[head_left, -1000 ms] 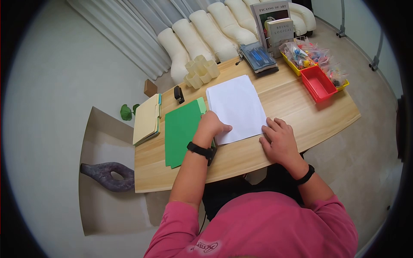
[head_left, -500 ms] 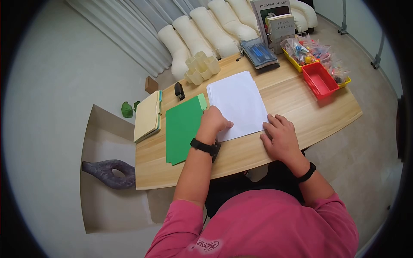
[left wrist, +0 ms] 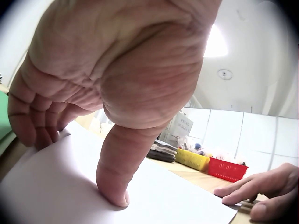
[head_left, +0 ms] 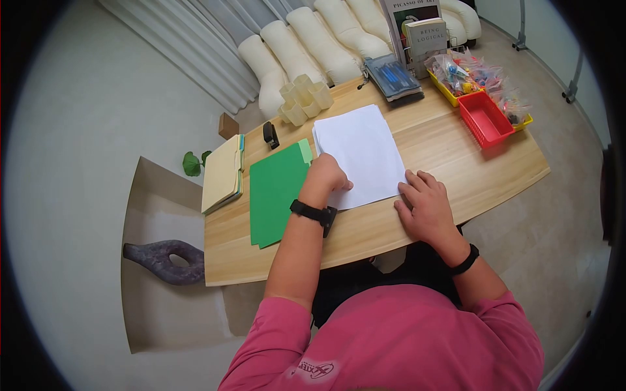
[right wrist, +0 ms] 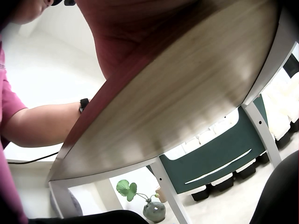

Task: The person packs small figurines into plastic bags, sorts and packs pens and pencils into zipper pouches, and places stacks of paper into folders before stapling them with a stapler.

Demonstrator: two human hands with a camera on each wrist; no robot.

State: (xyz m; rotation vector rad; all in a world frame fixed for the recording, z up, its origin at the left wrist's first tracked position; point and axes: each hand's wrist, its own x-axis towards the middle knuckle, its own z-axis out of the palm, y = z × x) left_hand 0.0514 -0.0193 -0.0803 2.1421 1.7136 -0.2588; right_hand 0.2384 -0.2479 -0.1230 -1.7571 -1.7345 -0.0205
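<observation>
A stack of white paper (head_left: pixel 362 146) lies on the wooden table in front of the person. At its left edge the left hand (head_left: pixel 326 174) grips the sheets, thumb (left wrist: pixel 114 177) on top and fingers (left wrist: pixel 35 121) curled at the edge, where the paper bows up slightly. The right hand (head_left: pixel 425 205) rests at the lower right corner, its loosely spread fingertips right at the paper's edge. Beside the left hand lies a green folder (head_left: pixel 277 192) with a lighter green tab, partly covered by the wrist. The right wrist view shows mostly the table's underside.
Cream folders (head_left: pixel 223 173) lie at the far left, near a black stapler (head_left: pixel 270 135) and a cream honeycomb-like holder (head_left: pixel 304 99). At the back stand books (head_left: pixel 427 45) and a blue pouch (head_left: pixel 393 78). A red basket (head_left: pixel 486 119) and yellow trays with bagged items (head_left: pixel 447 90) occupy the right.
The left hand has moved slightly up along the paper's left edge, its thumb still on the sheets. The right hand stays at the right corner; the view has shifted a little.
</observation>
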